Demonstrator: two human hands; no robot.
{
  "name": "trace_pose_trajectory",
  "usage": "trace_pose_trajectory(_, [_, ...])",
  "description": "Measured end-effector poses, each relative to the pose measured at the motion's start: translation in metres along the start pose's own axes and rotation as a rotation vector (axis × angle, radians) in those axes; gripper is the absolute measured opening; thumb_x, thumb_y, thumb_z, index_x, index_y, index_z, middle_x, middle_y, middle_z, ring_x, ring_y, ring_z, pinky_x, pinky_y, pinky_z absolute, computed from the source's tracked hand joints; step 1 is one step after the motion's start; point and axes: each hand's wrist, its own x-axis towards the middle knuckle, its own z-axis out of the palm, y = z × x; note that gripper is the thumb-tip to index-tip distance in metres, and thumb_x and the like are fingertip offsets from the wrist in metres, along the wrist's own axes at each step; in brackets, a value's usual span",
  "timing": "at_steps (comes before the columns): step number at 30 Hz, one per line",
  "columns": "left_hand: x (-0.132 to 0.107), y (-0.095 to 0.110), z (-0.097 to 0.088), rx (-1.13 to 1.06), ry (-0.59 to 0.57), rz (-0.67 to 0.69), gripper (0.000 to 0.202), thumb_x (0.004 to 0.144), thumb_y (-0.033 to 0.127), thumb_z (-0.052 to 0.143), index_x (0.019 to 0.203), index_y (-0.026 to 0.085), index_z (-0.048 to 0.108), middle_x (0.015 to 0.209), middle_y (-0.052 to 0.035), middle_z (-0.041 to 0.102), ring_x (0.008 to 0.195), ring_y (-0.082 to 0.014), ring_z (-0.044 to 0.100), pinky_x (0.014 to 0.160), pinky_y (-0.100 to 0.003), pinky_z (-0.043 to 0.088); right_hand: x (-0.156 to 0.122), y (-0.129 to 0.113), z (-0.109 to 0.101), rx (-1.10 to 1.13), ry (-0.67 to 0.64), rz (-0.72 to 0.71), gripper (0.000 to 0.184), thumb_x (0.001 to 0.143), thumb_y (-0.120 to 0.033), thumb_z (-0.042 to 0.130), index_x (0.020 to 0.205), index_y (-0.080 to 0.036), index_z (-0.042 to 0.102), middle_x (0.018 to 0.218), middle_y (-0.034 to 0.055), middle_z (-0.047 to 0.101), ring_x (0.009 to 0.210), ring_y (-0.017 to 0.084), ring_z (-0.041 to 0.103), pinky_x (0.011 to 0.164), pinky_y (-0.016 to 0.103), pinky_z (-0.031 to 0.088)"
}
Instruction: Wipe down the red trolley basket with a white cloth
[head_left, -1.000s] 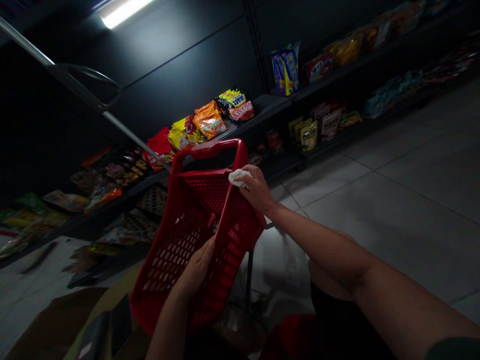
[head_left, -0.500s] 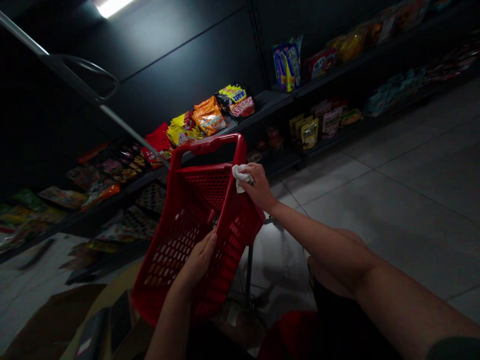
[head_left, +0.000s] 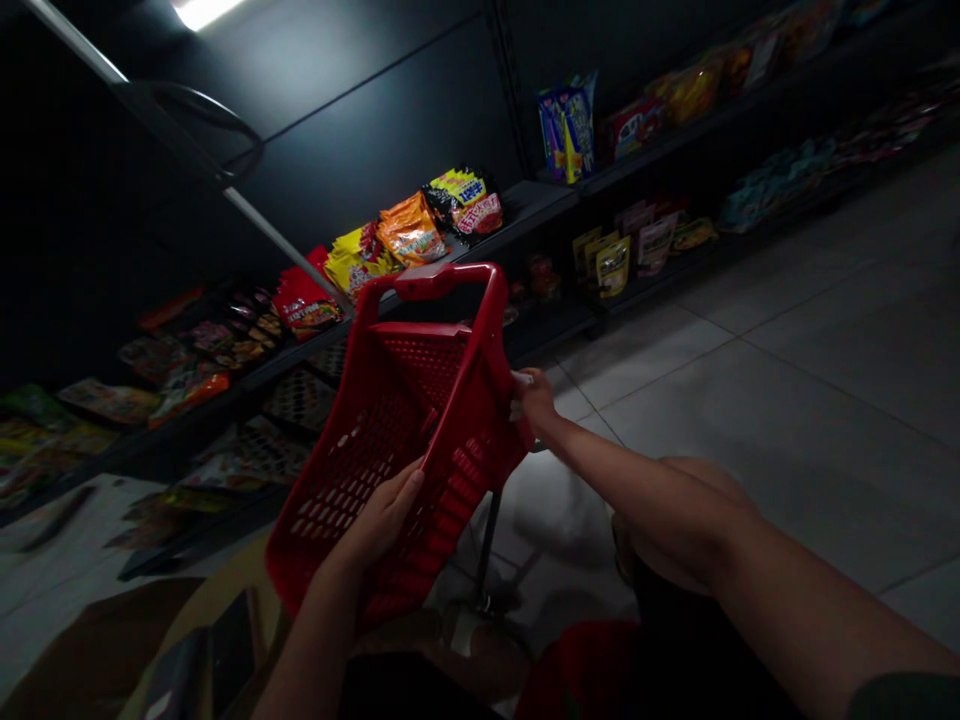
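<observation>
A red plastic shopping basket with slotted walls stands tilted in front of me. A long metal pull handle with a dark loop grip rises from its far side. My left hand is closed over the near side rim, the thumb lying along the top. At the basket's right end, my right hand presses a white cloth against the outer wall below the corner. Most of the cloth is hidden by the fingers and the basket.
Dark shelves hold snack packets, including orange ones and blue ones. A round stool-like surface at lower left carries two dark flat objects. Pale floor tiles spread to the right.
My right hand has moved with the cloth from the top rim corner down to the outer end wall. The basket and its pull handle have shifted slightly right in view. My left hand keeps its hold.
</observation>
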Motion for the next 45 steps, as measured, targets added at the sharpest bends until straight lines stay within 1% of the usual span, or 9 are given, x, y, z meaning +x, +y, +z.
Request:
trace_pose_trajectory(5, [0.007,-0.009,-0.016,0.087,-0.051,0.046,0.061,0.094,0.057,0.035,0.133,0.017,0.061,0.138,-0.0052,0.061,0.134,-0.0244,0.051,0.118,-0.039,0.032,0.008,-0.039,0.007,0.068,0.068,-0.382,0.039,0.074,-0.026,0.056,0.112,-0.022,0.058,0.11,0.0039,0.058,0.098,0.018,0.054,0.089,0.034,0.047])
trace_pose_trajectory(10, [0.022,0.003,-0.029,0.22,0.0,0.021,0.06,0.095,0.056,0.029,0.117,0.018,0.07,0.121,-0.0054,0.072,0.119,-0.025,0.062,0.107,-0.036,0.043,-0.002,-0.032,-0.008,-0.08,0.05,-0.356,0.031,0.07,-0.015,0.054,0.1,-0.02,0.06,0.103,0.0054,0.056,0.1,0.022,0.053,0.092,0.04,0.046])
trace_pose_trajectory(13, [0.048,0.035,-0.019,0.32,0.08,0.031,0.059,0.098,0.053,0.021,0.11,0.024,0.071,0.11,-0.0043,0.075,0.108,-0.0232,0.066,0.095,-0.032,0.048,-0.016,-0.049,-0.01,-0.152,-0.036,-0.705,0.031,0.076,-0.012,0.059,0.105,-0.022,0.062,0.117,0.0076,0.054,0.113,0.023,0.051,0.101,0.04,0.043])
trace_pose_trajectory(16, [0.075,0.069,0.002,0.413,0.255,0.003,0.058,0.1,0.044,0.012,0.117,0.023,0.063,0.117,-0.0062,0.072,0.105,-0.0199,0.066,0.085,-0.028,0.048,-0.027,-0.075,-0.007,-0.373,-0.349,-1.159,0.03,0.086,-0.014,0.062,0.112,-0.028,0.063,0.132,0.0049,0.051,0.124,0.021,0.047,0.106,0.037,0.041])
trace_pose_trajectory(19, [0.088,0.082,0.02,0.484,0.334,-0.068,0.051,0.101,0.045,0.017,0.112,0.021,0.061,0.101,-0.0099,0.073,0.088,-0.0225,0.068,0.072,-0.03,0.043,-0.023,-0.09,-0.005,-0.668,-0.417,-1.342,0.026,0.092,-0.023,0.062,0.116,-0.032,0.065,0.133,0.0036,0.054,0.121,0.022,0.047,0.102,0.037,0.042])
trace_pose_trajectory(26, [0.075,0.069,0.026,0.625,0.407,-0.037,0.043,0.102,0.044,0.022,0.103,0.026,0.061,0.086,-0.0029,0.072,0.076,-0.0176,0.064,0.063,-0.027,0.028,0.001,-0.099,-0.015,-0.7,-0.293,-1.373,0.026,0.091,-0.027,0.065,0.115,-0.034,0.068,0.13,0.0036,0.057,0.113,0.022,0.05,0.098,0.037,0.044])
trace_pose_trajectory(33, [0.057,0.058,0.023,0.585,0.471,-0.029,0.04,0.1,0.045,0.03,0.1,0.027,0.066,0.083,-0.0016,0.072,0.073,-0.0171,0.062,0.063,-0.027,0.027,0.015,-0.131,-0.028,-0.314,0.051,-1.059,0.026,0.089,-0.018,0.059,0.111,-0.029,0.067,0.129,0.006,0.05,0.121,0.023,0.05,0.103,0.043,0.044])
trace_pose_trajectory(39, [0.053,0.051,0.02,0.591,0.479,-0.007,0.039,0.1,0.044,0.031,0.101,0.026,0.066,0.086,-0.0022,0.073,0.075,-0.0174,0.063,0.064,-0.027,0.028,-0.038,-0.101,-0.008,-0.589,-0.118,-1.272,0.037,0.086,-0.03,0.066,0.123,-0.032,0.063,0.154,0.0023,0.034,0.148,0.036,0.015,0.119,0.059,0.019])
trace_pose_trajectory(45, [0.046,0.05,0.02,0.577,0.489,0.01,0.04,0.101,0.043,0.03,0.1,0.025,0.066,0.087,-0.0029,0.073,0.076,-0.0173,0.063,0.065,-0.027,0.029,0.008,-0.119,-0.023,-0.585,-0.003,-1.255,0.051,0.095,-0.016,0.05,0.142,-0.037,0.046,0.143,0.001,0.053,0.132,0.022,0.045,0.113,0.043,0.034])
